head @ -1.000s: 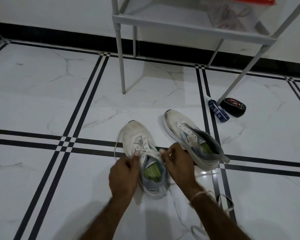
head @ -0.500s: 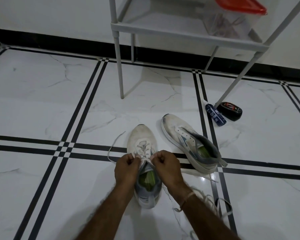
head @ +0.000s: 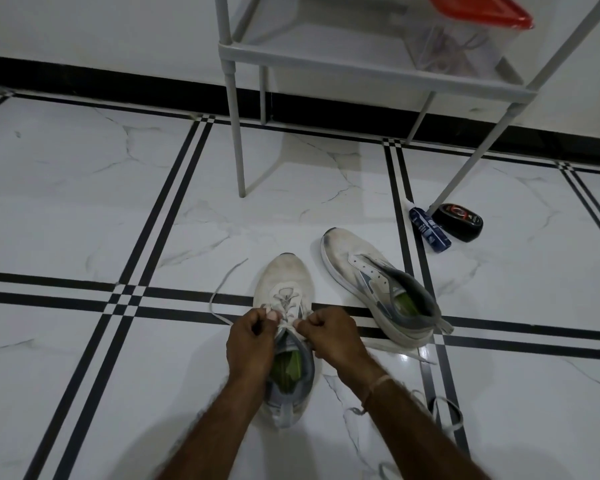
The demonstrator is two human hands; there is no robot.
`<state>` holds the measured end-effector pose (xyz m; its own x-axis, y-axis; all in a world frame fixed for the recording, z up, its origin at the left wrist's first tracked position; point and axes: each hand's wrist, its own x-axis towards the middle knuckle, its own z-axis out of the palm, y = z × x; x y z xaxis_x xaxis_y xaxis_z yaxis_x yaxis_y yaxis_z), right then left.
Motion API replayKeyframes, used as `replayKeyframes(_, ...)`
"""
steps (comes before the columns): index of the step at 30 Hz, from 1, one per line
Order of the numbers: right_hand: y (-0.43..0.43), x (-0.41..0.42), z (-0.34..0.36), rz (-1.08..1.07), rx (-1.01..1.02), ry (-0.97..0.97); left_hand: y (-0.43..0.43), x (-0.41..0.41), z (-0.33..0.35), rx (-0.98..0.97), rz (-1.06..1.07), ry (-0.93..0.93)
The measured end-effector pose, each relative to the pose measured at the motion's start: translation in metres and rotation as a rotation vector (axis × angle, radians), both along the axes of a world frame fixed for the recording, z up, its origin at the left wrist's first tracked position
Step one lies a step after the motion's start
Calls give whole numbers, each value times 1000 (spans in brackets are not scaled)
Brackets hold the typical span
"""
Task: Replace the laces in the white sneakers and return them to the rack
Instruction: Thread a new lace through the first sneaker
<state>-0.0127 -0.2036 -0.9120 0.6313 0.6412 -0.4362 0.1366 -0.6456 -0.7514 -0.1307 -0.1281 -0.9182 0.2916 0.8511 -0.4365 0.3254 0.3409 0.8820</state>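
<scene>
White marble floor tiles point(head: 84, 202) with black inlay lines run to a dark skirting, and the grey rack point(head: 361, 69) stands against the wall with a clear red-lidded box point(head: 465, 39) on its shelf. Just below the rack, the near sneaker point(head: 284, 275) sits upright, toe pointing away from the person. The left hand point(head: 253, 341) and right hand point(head: 333, 337) meet over its upper eyelets. Each grip is clenched, pinching one side of the lace point(head: 219, 306), whose free tail loops out across the floor to the left.

The second sneaker point(head: 357, 261) lies just beside it to the right, angled, its eyelets apparently bare. Another loose lace point(head: 444, 414) lies on the floor by the right forearm; whether it is old or new cannot be told. A blue tube point(head: 430, 230) and a black tin point(head: 459, 221) rest by the rack's foot.

Lacing of the first shoe looks nearly finished, with the crossings already drawn up the tongue. The next move probably calls for an even pull on both ends, then a knot or bow. The second sneaker has yet to be laced, and neither shoe is on the rack.
</scene>
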Motion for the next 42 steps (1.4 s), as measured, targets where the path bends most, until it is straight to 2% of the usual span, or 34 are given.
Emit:
replayKeyframes(2,-5,-1,3,-25,22,58,-2,0,-2,-5,-19,2)
replayKeyframes(6,-10,-3,17,-340,518,580,-4,-1,9,31,17,-74)
replayKeyframes(8,-8,-5,17,-415,657,732,-1,-3,18,30,33,-179)
replayKeyframes(12,1,-6,8,-592,680,897,5,-1,20,-261,121,-447)
replayKeyframes(15,8,-1,6,-619,609,845,19,11,11,-415,186,-491)
replayKeyframes(19,13,4,6,-563,581,760,29,17,2,-426,194,-507)
replayKeyframes(31,7,-5,-7,-536,538,705,41,0,-15,-490,290,-377)
replayKeyframes(34,-4,-4,-14,-530,484,664,31,-1,-17,-456,197,-320)
replayKeyframes(37,-9,3,-8,-424,430,621,27,-12,-6,-331,45,-282)
replayKeyframes(42,-21,6,15,-265,466,609,27,-7,23,-171,-114,-351)
